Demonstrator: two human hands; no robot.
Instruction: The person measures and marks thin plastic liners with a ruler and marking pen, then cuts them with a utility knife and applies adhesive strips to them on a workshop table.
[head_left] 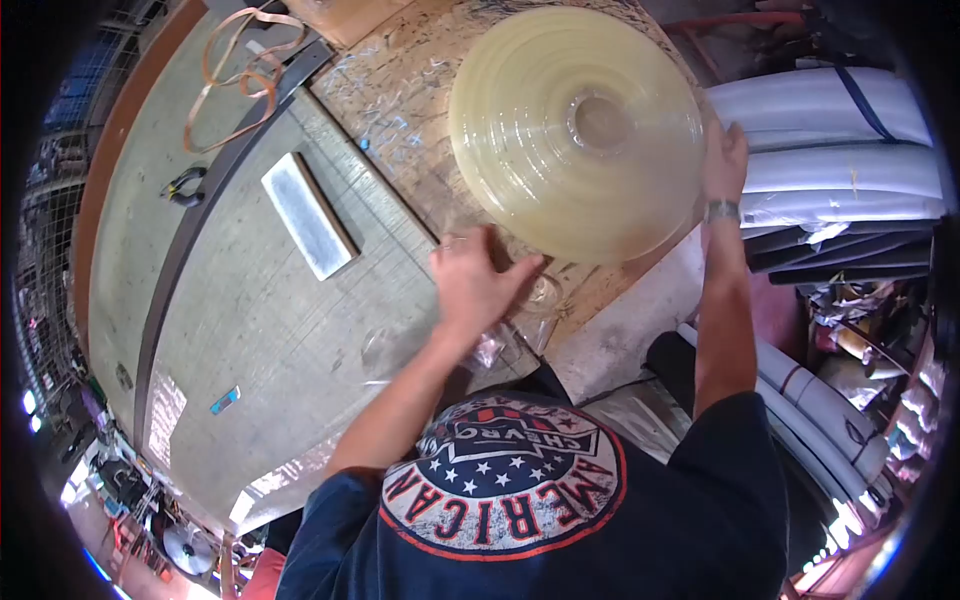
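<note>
A big round roll of translucent yellowish plastic strip (pixel 540 170), with a hole at its middle, lies on a worn wooden board. My right hand (pixel 725 165) holds the roll's right rim, with the fingers partly hidden behind the edge. Near the roll's lower left, my left hand (pixel 472 280) is open, its thumb stretched out apart from the fingers toward the rim. I cannot make out anything in that hand. Crumpled clear plastic (pixel 487 350) lies by my left wrist at the table's edge.
On the grey table (pixel 260 340) lie a white-topped block (pixel 308 215), pliers (pixel 184 187), a tan looped strap (pixel 240 90), a long dark curved strip (pixel 165 290) and a small blue item (pixel 225 400). Long wrapped white rolls (pixel 830 110) stand at the right.
</note>
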